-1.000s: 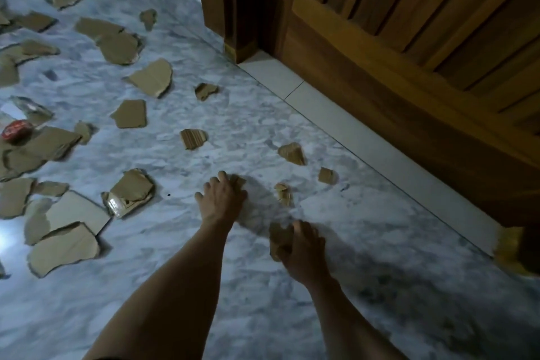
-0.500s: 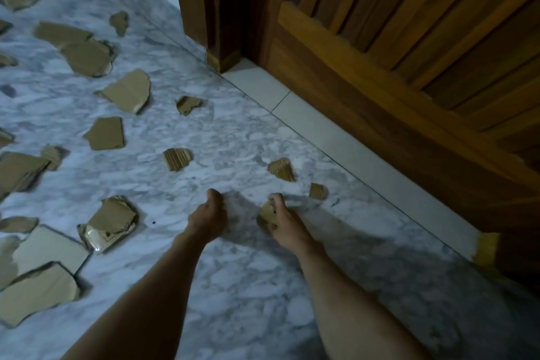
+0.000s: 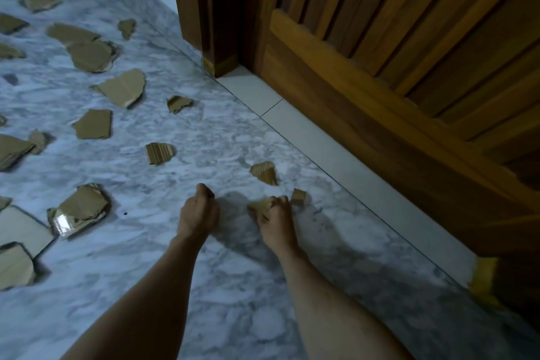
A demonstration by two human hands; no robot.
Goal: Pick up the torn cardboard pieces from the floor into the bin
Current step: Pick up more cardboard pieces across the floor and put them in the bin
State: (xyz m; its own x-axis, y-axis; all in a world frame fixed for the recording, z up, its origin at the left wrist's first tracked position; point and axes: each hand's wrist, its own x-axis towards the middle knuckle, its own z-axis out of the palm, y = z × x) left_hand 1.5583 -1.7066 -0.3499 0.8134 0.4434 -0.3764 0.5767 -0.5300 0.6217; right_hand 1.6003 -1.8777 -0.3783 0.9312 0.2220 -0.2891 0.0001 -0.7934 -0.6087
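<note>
Right hand [image 3: 276,218] grips a torn brown cardboard scrap [image 3: 260,205]; left hand [image 3: 198,213] is curled, contents unseen. Retain scrap; pinch the small brown cardboard chip [image 3: 298,197] alongside.

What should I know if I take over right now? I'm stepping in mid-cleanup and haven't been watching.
Right hand grips a cardboard piece just above the marble floor. Left hand is curled; whether it holds anything is hidden. Nearest loose scraps: small scrap and ridged piece near the wooden door. Many pieces remain at left. No bin in view.
</note>
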